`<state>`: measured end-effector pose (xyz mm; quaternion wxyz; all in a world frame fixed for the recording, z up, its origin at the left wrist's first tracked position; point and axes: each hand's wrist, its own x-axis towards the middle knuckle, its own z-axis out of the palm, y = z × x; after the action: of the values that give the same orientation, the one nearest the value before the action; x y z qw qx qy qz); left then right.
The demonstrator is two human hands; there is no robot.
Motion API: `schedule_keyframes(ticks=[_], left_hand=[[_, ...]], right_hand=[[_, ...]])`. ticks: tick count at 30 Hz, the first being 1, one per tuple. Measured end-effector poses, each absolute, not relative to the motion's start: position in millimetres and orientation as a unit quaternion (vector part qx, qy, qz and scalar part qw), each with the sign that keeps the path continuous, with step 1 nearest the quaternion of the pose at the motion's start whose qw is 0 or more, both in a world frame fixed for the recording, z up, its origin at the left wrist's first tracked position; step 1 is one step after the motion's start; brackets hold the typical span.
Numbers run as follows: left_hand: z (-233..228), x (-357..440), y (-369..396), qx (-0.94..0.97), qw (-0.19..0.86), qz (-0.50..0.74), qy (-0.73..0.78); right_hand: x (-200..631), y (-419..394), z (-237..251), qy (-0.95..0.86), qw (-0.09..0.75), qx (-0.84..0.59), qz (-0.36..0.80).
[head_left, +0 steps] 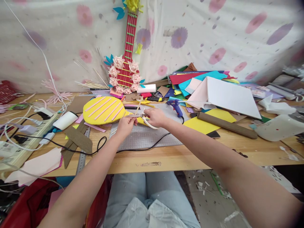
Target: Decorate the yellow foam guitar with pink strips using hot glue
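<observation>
My right hand [155, 117] is hiding part of the scissors [145, 121]; the frame's top edge is cropping the red guitar [128, 52].

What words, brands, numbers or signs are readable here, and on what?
None readable.
Label on the power strip: print present, too small and blurred.
Metal ruler: markings too small to read.
Cutting mat: grid lines only, no legible numbers.
Glue gun: no legible lettering.

The right grip [154, 117] holds scissors [151, 126] near a yellow, pink-striped shape [104, 110].
</observation>
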<state>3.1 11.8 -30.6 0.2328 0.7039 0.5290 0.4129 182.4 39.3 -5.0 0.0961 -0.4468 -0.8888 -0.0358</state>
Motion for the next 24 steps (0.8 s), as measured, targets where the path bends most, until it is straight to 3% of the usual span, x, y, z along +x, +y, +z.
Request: schedule_keyframes(ticks=[12, 18, 24], left_hand=[[-31.1, 11.0, 4.2, 0.658, 0.239, 0.441, 0.561], [-35.1, 13.0, 2.5, 0.668, 0.182, 0.460, 0.556], [-29.8, 6.4, 4.9, 0.702, 0.205, 0.441, 0.520]], right_hand=[[183.6, 32.2, -0.3, -0.864, 0.038, -0.501, -0.030], [183.7, 32.7, -0.6, -0.868, 0.059, -0.491, -0.036], [184.7, 37.2, -0.3, -0.887, 0.094, -0.451, -0.040]])
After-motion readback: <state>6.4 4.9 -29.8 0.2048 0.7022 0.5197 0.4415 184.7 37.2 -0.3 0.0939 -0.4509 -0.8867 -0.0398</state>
